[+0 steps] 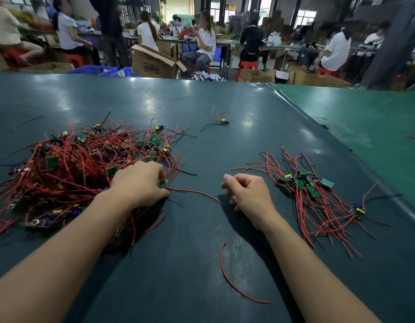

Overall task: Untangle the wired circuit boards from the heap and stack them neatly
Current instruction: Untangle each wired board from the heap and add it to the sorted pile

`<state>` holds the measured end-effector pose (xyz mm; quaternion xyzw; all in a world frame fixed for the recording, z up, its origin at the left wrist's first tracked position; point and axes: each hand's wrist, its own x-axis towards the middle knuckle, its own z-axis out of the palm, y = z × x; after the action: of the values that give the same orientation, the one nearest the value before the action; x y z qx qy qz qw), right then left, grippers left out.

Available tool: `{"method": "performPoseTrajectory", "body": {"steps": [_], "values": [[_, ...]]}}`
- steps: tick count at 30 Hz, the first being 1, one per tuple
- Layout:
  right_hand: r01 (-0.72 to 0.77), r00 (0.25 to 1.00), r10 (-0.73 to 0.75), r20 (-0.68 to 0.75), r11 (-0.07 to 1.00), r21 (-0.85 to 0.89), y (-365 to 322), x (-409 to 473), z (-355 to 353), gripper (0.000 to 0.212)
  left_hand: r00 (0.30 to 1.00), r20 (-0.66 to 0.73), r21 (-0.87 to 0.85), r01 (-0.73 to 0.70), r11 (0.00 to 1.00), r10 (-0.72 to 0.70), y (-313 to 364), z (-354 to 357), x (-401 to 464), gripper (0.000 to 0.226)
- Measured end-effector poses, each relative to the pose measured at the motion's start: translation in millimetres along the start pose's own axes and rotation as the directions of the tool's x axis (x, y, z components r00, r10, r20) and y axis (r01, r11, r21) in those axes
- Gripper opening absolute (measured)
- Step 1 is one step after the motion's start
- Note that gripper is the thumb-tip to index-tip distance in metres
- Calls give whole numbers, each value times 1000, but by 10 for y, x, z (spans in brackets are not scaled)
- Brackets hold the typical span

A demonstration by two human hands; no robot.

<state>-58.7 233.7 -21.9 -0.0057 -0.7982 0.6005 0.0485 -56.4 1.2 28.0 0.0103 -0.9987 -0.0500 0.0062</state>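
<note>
A big tangled heap [69, 169] of small green circuit boards with red and black wires covers the left of the dark green table. My left hand [139, 183] lies at the heap's right edge and pinches a small green board [164, 183]; its red wire [197, 193] trails right towards my right hand. My right hand [246, 191] rests on the table in the middle, fingers loosely curled, holding nothing. To its right lies a smaller sorted bundle of boards [307, 183] with their wires fanned out, and one more board [358, 209] beside it.
A single wired board [223, 121] lies apart farther back in the middle. A loose red wire [232, 280] lies near the front between my forearms. The table mat [225, 101] ends at a raised edge on the right. Seated workers, cardboard boxes and stools fill the background.
</note>
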Motion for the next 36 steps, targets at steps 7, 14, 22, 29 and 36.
{"method": "performPoseTrajectory", "body": {"steps": [7, 14, 22, 29, 36], "values": [[-8, 1000, 8, 24, 1000, -2, 0, 14, -1, 31, 851, -449, -554, -27, 832, -271, -138, -390, 48, 14], [-1, 999, 1, 39, 1000, -7, -2, 5, -13, 32, 612, -667, -666, -235, 708, -425, -87, -569, -51, 14], [-25, 995, 3, 104, 979, 203, -81, -14, -27, 28, 469, -876, -112, -416, 902, 107, 261, -114, -208, 2], [-158, 973, 59, 223, 875, 458, -175, -39, -113, 17, 261, -837, 194, -679, 708, 480, 612, 317, -177, 9], [-350, 894, 210, 396, 879, 324, -159, -36, -130, 54, 386, -900, -132, -688, 714, 205, 721, 523, -147, 6]]}}
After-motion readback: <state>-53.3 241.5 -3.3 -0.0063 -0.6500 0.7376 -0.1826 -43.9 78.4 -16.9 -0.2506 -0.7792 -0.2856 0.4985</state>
